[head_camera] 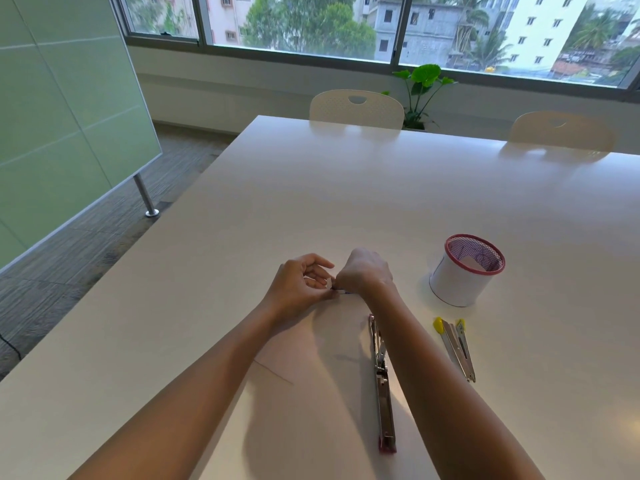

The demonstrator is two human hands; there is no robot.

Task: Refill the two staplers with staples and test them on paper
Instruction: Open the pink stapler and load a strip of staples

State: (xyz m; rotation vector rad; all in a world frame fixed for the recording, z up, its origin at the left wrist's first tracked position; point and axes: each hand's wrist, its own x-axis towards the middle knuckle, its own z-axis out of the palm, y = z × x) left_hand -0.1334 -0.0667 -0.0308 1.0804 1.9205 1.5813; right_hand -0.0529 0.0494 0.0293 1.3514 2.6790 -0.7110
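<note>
Both hands meet over the middle of the white table (pixel 346 188). My left hand (pixel 301 287) and my right hand (pixel 367 271) pinch a small staple box (pixel 337 289) between them; most of it is hidden by the fingers. A pink stapler (pixel 382 382) lies swung fully open, flat on the table, just left of my right forearm. Right of that forearm a yellow stapler (pixel 455 346) lies partly open. A sheet of white paper (pixel 304 355) lies under my arms, hard to tell from the table.
A white mesh pen cup (pixel 460 275) with a pink rim stands right of my hands. Two white chairs (pixel 356 105) sit at the table's far edge, with a potted plant (pixel 422 88) behind them. A green partition (pixel 62 116) stands at the left.
</note>
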